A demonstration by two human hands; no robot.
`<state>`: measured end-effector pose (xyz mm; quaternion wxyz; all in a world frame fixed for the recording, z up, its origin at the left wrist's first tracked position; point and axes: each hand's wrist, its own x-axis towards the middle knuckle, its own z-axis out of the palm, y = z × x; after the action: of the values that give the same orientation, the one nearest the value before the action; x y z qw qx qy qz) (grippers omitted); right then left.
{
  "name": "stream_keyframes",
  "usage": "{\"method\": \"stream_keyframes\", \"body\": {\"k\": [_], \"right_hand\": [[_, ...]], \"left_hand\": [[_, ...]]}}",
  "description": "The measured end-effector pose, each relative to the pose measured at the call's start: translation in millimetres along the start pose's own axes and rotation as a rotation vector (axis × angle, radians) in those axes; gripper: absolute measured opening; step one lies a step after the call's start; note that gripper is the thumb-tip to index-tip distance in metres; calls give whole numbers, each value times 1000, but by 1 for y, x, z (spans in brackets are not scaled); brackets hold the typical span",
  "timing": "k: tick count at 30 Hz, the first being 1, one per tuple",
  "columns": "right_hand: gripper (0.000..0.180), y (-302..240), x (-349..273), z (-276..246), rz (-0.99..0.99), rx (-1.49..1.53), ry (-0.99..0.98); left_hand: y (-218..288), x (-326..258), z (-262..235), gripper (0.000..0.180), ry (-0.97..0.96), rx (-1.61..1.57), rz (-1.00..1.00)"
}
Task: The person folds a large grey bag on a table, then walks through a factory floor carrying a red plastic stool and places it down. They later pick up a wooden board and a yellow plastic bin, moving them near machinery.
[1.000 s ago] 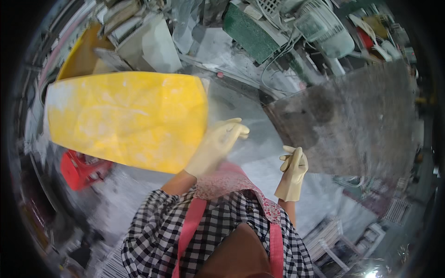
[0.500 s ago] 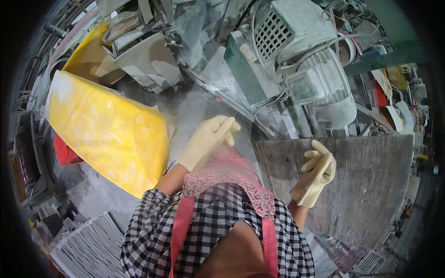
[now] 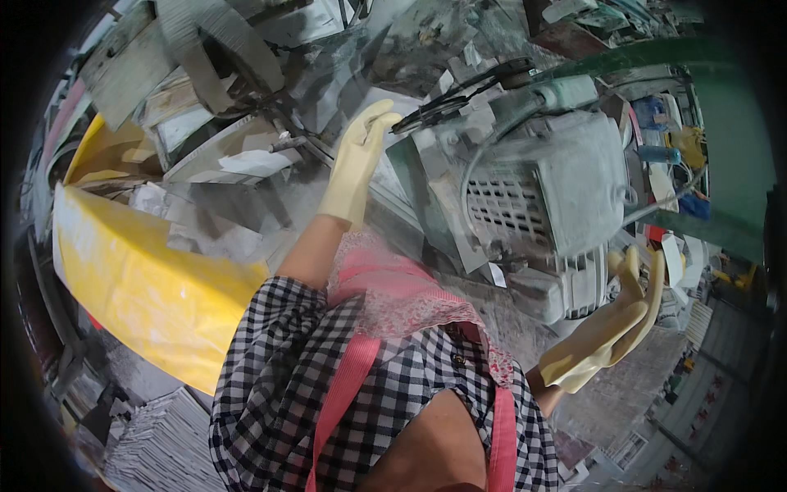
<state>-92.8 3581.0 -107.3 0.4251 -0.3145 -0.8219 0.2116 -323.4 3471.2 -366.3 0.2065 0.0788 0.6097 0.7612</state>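
My left hand (image 3: 357, 164), in a cream rubber glove, reaches forward with fingers and thumb drawn together. Its tips are beside the end of a dark, narrow strip (image 3: 447, 105); whether they touch it, or pinch anything, cannot be made out. That strip lies along the top of a dusty grey-green machine (image 3: 578, 184) with a perforated guard. On the right, my gloved right hand (image 3: 611, 324) is open, its fingers stretched and parted, next to the machine's ribbed motor housing (image 3: 566, 287). Nothing shows in it.
A yellow dust-covered sheet (image 3: 156, 279) spreads at the left. Stacked thin grey pieces (image 3: 160, 447) stand at the lower left. Grey boards and offcuts (image 3: 234, 152) crowd the far left. A worn flat board (image 3: 623, 402) lies below my right hand; a green frame (image 3: 738, 156) stands far right.
The view has shifted, bringing the machine nearer the middle. My left hand has reached farther forward to the dark strip. My right hand has moved rightward beside the motor, its fingers now straighter.
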Motion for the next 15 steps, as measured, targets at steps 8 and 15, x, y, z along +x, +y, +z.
{"method": "stream_keyframes", "body": {"k": [8,15], "right_hand": [[45,-6,42,103,195,-105,-225],[51,14,33,105,130,-202,-336]], "left_hand": [[-78,80,-18,47,-252,182,-26],[-92,79,-20,57,-383,147,-79]]}}
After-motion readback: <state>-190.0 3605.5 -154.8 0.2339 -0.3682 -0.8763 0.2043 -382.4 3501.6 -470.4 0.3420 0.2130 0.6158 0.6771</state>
